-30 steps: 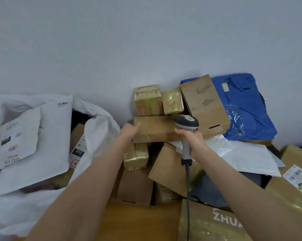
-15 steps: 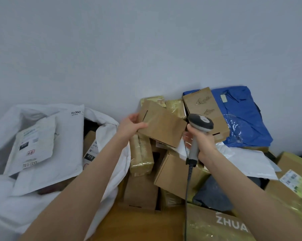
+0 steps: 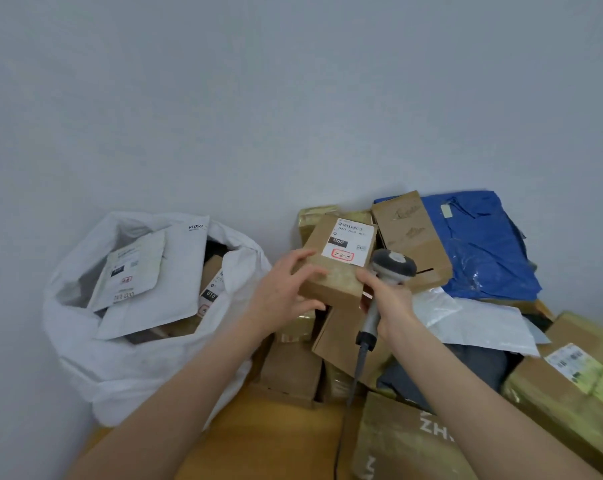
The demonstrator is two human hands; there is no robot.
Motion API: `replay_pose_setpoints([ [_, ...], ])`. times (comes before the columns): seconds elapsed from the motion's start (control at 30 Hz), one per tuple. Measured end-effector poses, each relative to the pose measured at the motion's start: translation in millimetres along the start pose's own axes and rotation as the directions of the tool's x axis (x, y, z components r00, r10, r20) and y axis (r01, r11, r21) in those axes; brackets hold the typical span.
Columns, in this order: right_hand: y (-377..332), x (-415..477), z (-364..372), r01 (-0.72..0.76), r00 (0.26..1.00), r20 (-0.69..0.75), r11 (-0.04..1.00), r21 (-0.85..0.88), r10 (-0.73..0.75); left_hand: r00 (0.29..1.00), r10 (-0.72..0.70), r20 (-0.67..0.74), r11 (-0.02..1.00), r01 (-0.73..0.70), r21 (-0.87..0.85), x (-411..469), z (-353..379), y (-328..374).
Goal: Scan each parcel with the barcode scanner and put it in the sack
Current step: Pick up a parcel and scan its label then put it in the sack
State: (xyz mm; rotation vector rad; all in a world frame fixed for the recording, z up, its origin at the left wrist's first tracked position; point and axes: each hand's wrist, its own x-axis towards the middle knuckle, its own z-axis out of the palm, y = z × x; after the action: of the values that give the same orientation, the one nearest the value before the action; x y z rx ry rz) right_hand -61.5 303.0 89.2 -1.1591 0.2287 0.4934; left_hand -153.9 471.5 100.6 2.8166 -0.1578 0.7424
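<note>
Flipped label-up, the small brown cardboard box (image 3: 338, 285) is held by the left hand (image 3: 282, 296). The right hand (image 3: 392, 303) grips the grey plastic scanner (image 3: 393, 266).

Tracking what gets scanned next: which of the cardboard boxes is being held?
The small box with the white 060 label facing up, gripped by the left hand; the others lie in the pile.

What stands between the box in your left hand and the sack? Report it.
Nothing visible does. The left hand holds the box just right of the open sack, no parcel between. It already holds white mailers.
</note>
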Motion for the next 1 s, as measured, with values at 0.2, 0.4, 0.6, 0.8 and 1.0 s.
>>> replay_pose_setpoints([
  [0.2, 22, -22, -8, 0.056, 0.994, 0.097, 0.993, -0.103, -0.046, 0.557, -0.701, 0.444, 0.239, 0.771, -0.59, 0, -16, -2],
  [0.4, 40, -34, -10, 0.114, 0.991, 0.095, 0.968, -0.222, -0.095, 0.451, -0.672, 0.587, 0.02, 0.803, -0.595, -39, -12, -25],
  [0.6, 65, -62, -3, 0.082, 0.988, 0.149, 0.941, -0.327, -0.034, 0.437, -0.719, 0.54, 0.011, 0.784, -0.621, -73, 22, -48],
  [0.8, 84, -81, 19, 0.1, 0.989, 0.137, 0.919, -0.381, -0.051, 0.38, -0.738, 0.558, -0.052, 0.792, -0.608, -87, 51, -67],
  [1.0, 87, -86, 27, 0.074, 0.993, 0.111, 0.918, -0.389, -0.032, 0.358, -0.736, 0.575, -0.046, 0.821, -0.569, -85, 63, -76],
])
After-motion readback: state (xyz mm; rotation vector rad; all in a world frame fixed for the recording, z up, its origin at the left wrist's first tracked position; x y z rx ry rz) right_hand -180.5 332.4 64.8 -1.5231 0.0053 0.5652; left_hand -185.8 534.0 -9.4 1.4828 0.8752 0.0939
